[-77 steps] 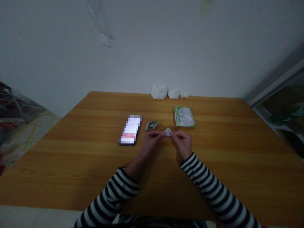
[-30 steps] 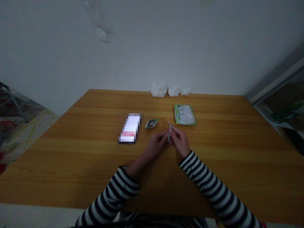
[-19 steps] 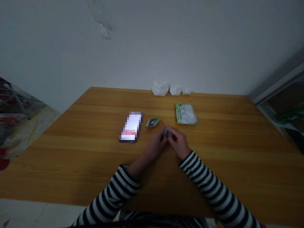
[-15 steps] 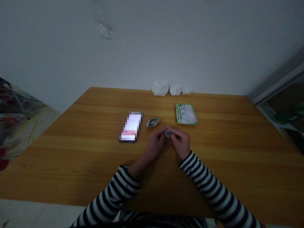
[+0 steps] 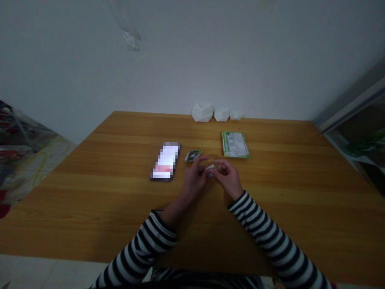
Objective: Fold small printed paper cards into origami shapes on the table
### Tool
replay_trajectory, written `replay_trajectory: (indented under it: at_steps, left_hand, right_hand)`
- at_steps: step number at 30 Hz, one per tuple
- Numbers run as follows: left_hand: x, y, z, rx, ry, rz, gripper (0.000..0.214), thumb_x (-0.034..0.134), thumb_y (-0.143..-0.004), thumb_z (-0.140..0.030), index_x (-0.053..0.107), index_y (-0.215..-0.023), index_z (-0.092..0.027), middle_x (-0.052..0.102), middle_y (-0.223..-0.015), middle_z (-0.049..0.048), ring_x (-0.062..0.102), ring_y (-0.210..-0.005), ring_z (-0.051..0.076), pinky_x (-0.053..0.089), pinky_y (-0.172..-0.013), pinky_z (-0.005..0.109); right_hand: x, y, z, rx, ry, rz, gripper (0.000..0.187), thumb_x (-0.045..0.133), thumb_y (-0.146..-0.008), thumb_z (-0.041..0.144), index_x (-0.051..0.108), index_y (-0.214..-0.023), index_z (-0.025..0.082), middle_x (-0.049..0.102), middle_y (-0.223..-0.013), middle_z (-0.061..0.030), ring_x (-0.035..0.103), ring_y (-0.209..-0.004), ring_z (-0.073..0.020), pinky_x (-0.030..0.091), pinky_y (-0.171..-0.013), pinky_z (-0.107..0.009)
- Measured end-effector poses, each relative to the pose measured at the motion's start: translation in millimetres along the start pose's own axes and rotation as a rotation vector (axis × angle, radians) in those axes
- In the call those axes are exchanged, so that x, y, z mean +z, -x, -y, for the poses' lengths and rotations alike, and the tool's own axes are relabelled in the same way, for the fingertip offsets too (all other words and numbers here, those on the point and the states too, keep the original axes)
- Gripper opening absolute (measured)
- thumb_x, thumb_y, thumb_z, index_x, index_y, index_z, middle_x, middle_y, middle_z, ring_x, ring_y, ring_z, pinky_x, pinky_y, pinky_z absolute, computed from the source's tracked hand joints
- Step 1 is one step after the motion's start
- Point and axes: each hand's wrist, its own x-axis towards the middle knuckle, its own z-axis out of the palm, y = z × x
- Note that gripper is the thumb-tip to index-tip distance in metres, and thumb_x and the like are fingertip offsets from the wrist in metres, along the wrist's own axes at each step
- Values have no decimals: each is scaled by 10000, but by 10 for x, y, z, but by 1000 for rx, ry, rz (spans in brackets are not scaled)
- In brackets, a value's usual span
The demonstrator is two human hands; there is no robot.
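My left hand point(image 5: 195, 176) and my right hand point(image 5: 228, 176) meet over the middle of the table. Between them is a small, light, folded piece of printed paper point(image 5: 211, 170), pinched by the thumbs and fingers of both hands. The index fingers are lifted away from it, and part of the piece is hidden by the fingertips. Just beyond my left hand lies another small folded piece point(image 5: 192, 155), grey and dark with a green corner. A flat green and white printed packet point(image 5: 236, 144) rests beyond my right hand.
A phone point(image 5: 166, 161) with a lit, blurred screen lies left of my hands on the wooden table point(image 5: 285, 180). Several crumpled or folded white papers point(image 5: 202, 112) stand along the back edge against the wall point(image 5: 210, 52). A dark shelf point(image 5: 367, 132) is at the right.
My index fingers have lifted and spread, so more of the held piece shows, now tilted and wider. Other things on the table have stayed in place.
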Motion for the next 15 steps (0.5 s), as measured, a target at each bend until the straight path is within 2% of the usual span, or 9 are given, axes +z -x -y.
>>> replay_trajectory:
  at_steps: [3,7,11,15]
  left_hand:
    - [-26,-2,8,116,-181,25,179,586,-898,-214,720,-1013,-187,774,-892,81,716,-803,213,519,-748,297]
    - [-22,15,-25,184,-286,91,241,503,-950,-224,687,-1098,-177,767,-971,103,711,-849,220,515,-756,302]
    - [12,42,-68,170,-297,121,252,513,-957,-276,657,-1137,-174,752,-1005,116,709,-848,220,521,-740,296]
    - [49,49,-81,125,-273,85,220,545,-942,-289,648,-1103,-178,748,-967,93,707,-804,194,516,-701,264]
  right_hand:
    - [-13,-5,-12,65,-16,56,271,743,-795,453,739,-857,189,640,-722,2,561,-534,-113,458,-459,-225]
    - [-23,-10,14,40,-39,15,251,730,-805,444,755,-841,197,624,-805,-22,628,-638,-147,541,-513,-250]
    - [12,-5,58,-89,73,-78,193,723,-812,386,752,-764,201,622,-791,-30,619,-690,-155,545,-579,-255]
    - [83,23,82,-81,65,-137,171,698,-818,349,719,-743,198,636,-756,-26,615,-672,-153,520,-573,-249]
